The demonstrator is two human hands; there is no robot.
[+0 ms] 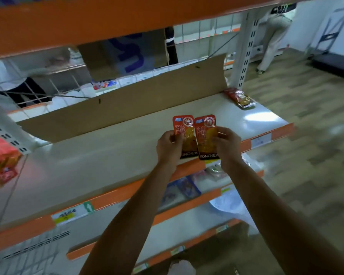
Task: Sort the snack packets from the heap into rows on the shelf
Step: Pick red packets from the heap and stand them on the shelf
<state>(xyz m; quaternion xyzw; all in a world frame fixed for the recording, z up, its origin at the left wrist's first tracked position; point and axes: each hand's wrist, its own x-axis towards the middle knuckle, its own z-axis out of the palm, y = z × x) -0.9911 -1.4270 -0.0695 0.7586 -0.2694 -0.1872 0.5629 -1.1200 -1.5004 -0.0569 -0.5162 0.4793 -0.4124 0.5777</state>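
Held side by side over the front part of the white shelf (107, 155): two orange-red snack packets printed KONCHEW, long edges touching or slightly overlapping, tops toward the back. Left packet (184, 133) gripped at its left edge by the left hand (169, 148), fingers (174, 136) curled onto the front face. Right packet (205, 135) pinched at its right edge by the right hand (228, 147), fingers (220, 132) bent onto the wrapper. Both forearms reaching up from the bottom of the view. Impossible to tell whether the packets' lower ends rest on the shelf or hang just above it.

At the far right end of the same shelf, well apart from the hands: a single dark red packet (239, 98), lying flat near the upright post. Along the back of the shelf, a long cardboard strip (127, 108) standing on edge, wire mesh (38, 86) behind it. At the left edge of the view, a cluster of red and yellow packets (0, 161), blurred. Overhead, an orange beam (107, 16). Below, a lower shelf (127, 225) carrying blue packets (184, 188). In the far right background, a person (274, 32) in light trousers standing on the wood-patterned floor.
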